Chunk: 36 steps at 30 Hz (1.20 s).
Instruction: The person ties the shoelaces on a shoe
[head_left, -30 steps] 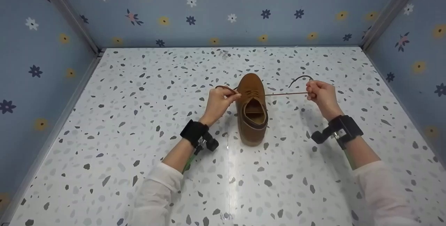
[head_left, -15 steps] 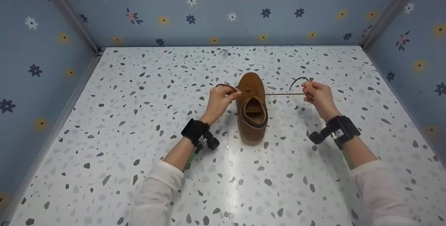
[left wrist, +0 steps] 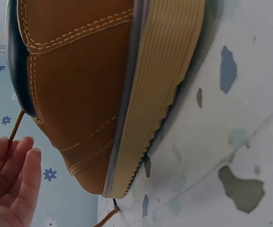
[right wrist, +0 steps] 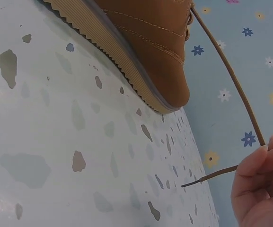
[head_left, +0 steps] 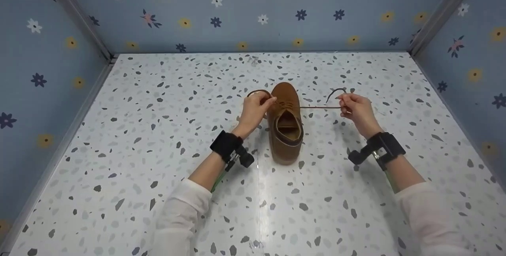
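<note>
A brown lace-up shoe (head_left: 286, 155) stands on the speckled surface, toe pointing away, its dark-lined opening facing up. My left hand (head_left: 255, 110) is at the shoe's left side by the lacing and pinches one end of the shoelace (left wrist: 16, 126), which loops up behind the fingers. Off to the right, my right hand (head_left: 355, 110) pinches the other end of the lace (right wrist: 235, 82), drawn straight out from the eyelets. Past those fingers its dark tip (right wrist: 190, 183) curls free. In the left wrist view the shoe's ribbed tan sole (left wrist: 150, 94) rests on the surface.
The white speckled tabletop (head_left: 130, 141) extends around the shoe on every side. Blue flowered panels (head_left: 253, 7) stand at the back and along both sides, with grey posts at the corners. Each wrist wears a black strap with a camera (head_left: 227, 145).
My left hand has shifted slightly right and up, closer to the lacing. My right hand has come a little left toward the shoe, shortening the stretch of lace between. The shoe stays put.
</note>
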Tool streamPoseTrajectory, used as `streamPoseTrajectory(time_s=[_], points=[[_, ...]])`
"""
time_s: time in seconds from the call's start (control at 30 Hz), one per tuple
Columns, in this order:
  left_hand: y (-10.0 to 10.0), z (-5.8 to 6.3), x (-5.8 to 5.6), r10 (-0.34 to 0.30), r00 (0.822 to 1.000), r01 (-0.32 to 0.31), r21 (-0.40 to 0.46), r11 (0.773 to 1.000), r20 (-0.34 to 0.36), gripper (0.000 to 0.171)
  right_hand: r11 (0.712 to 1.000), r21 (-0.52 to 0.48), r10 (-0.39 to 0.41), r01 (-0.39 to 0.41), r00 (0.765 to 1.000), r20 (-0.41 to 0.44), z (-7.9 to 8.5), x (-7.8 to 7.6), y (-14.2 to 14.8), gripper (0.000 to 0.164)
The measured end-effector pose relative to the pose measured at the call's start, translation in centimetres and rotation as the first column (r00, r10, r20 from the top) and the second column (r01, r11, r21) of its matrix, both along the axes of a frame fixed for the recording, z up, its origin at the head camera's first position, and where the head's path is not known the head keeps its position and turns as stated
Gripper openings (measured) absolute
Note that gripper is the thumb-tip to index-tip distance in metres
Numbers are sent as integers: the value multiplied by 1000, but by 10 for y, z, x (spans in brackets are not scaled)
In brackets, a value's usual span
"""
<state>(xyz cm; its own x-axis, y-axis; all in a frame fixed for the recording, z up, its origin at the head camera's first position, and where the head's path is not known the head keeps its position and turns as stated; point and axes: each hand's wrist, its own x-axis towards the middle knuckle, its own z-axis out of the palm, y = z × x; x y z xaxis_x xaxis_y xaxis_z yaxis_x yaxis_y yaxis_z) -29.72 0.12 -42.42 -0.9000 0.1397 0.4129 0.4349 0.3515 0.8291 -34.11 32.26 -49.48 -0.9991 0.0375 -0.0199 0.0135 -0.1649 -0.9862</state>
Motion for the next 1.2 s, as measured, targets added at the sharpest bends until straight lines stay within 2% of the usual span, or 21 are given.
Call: streamPoseTrajectory(time_s=[0.07,0.13,0.27,0.47,0.57,0.7,0.83,0.97,1.0,1.07,1.13,1.2], points=[[0,13,8,-21,998,21,-1,1000,52,17,1000,-8,3,-3,1000,8,0,0,0,38],[1,19,10,-39,993,40,-11,999,113,20,1000,-18,16,-15,1000,15,0,-1,1,38],[1,23,10,-32,977,46,-64,997,212,24,999,-27,39,-39,999,11,1,-6,4,38],[3,31,8,32,953,36,-216,976,300,22,999,-46,27,-27,1000,1,2,-17,5,38],[5,34,7,54,952,25,-253,967,302,20,999,-37,13,-13,1000,-18,0,-27,5,38],[7,35,6,54,957,12,-226,974,284,15,999,-33,18,-20,998,-68,0,-44,5,38],[9,39,6,51,957,-2,-171,985,285,11,997,-42,52,-57,993,-109,-1,-63,3,38],[11,43,5,65,958,-15,-179,984,280,9,994,-18,104,-106,990,-98,0,-82,-1,39],[11,44,4,66,958,-13,-190,982,277,9,993,-5,121,-122,991,-64,13,-79,-8,35],[11,46,4,63,959,-4,-208,978,278,8,986,16,169,-169,984,-48,27,-79,-17,31],[11,49,4,56,960,9,-232,973,275,8,980,74,185,-183,982,-25,59,-61,-37,29],[12,51,4,43,960,29,-252,967,275,9,972,127,206,-199,978,-44,92,-41,-59,25]])
